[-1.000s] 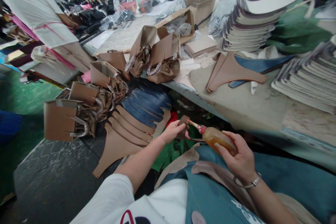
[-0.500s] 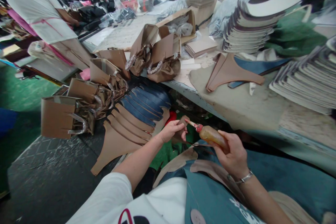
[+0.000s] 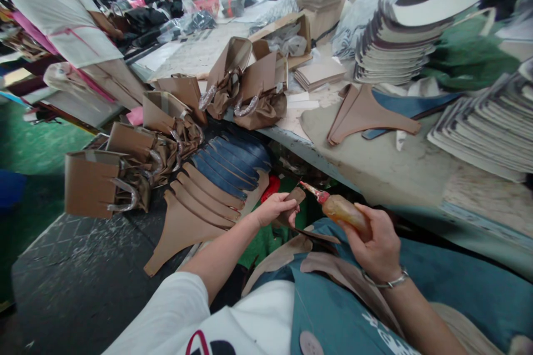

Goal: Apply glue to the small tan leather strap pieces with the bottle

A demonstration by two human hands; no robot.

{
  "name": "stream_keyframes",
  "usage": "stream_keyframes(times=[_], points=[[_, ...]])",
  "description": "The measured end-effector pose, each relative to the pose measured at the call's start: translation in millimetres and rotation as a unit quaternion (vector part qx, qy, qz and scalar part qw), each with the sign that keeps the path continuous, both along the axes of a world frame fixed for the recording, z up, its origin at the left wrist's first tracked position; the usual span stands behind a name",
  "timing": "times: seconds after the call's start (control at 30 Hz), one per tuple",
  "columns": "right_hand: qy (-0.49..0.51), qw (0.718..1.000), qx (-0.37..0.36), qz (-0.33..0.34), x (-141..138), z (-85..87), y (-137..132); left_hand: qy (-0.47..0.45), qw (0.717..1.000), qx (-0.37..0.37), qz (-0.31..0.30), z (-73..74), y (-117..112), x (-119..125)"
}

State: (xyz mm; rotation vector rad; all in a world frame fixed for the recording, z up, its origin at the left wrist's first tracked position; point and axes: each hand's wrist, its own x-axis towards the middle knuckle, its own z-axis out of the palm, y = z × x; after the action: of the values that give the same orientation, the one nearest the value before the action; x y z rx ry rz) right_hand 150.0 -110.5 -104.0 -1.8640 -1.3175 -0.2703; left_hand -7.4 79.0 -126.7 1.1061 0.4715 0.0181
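Observation:
My left hand [image 3: 278, 208] pinches a brown leather piece [image 3: 296, 195] near its end; its lower part hangs below the fingers toward my lap. Wrapped round a squeeze bottle [image 3: 345, 214] is my right hand [image 3: 375, 244]. The bottle holds amber liquid and has a red, smeared nozzle, which points left at the leather's end. A small gap seems to lie between the nozzle tip and the leather. Left of my forearm, brown cut pieces [image 3: 183, 219] overlap in a row with dark blue cut pieces [image 3: 233, 163] behind them.
Brown handbags [image 3: 94, 183] with wrapped handles line the dark bench [image 3: 83, 266] and the worktable's edge. On the worktable [image 3: 375, 172] lie brown and blue cut pieces [image 3: 383, 113] and curved stacks of panels [image 3: 387, 44]. A person in white [image 3: 70, 28] stands at the far left.
My right hand has drawn the bottle slightly to the right, away from the leather piece. More of the leather's end now shows above my left fingers.

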Motion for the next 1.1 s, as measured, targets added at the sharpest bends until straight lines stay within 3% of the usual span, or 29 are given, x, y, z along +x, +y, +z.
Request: stream_keyframes(times=[0.2, 0.47, 0.63, 0.83, 1.0, 1.1], points=[[0.026, 0.998, -0.022, 0.045, -5.4, -6.0, -5.0, -0.013, 1.0, 0.004, 0.011, 4.8, -0.2, 2.2], [0.036, 0.998, -0.033, -0.027, -1.6, -7.5, -28.3, -0.015, 0.999, 0.021, 0.019, -2.9, 5.9, -1.6], [0.055, 0.998, -0.034, 0.005, -7.5, -7.8, -16.6, -0.013, 1.0, 0.008, -0.001, 5.4, -2.6, 4.4], [0.046, 0.998, -0.006, -0.042, 4.0, -1.3, -16.0, 0.0, 0.999, 0.01, -0.044, 11.3, -6.7, 11.0], [0.023, 0.999, -0.025, 0.002, 8.2, 6.2, -25.8, 0.005, 0.997, 0.05, -0.056, 11.8, -10.9, 21.4], [0.028, 0.997, -0.03, -0.063, 19.8, 10.6, -32.6, 0.006, 0.991, 0.121, -0.061, 19.3, -18.2, 26.8]])
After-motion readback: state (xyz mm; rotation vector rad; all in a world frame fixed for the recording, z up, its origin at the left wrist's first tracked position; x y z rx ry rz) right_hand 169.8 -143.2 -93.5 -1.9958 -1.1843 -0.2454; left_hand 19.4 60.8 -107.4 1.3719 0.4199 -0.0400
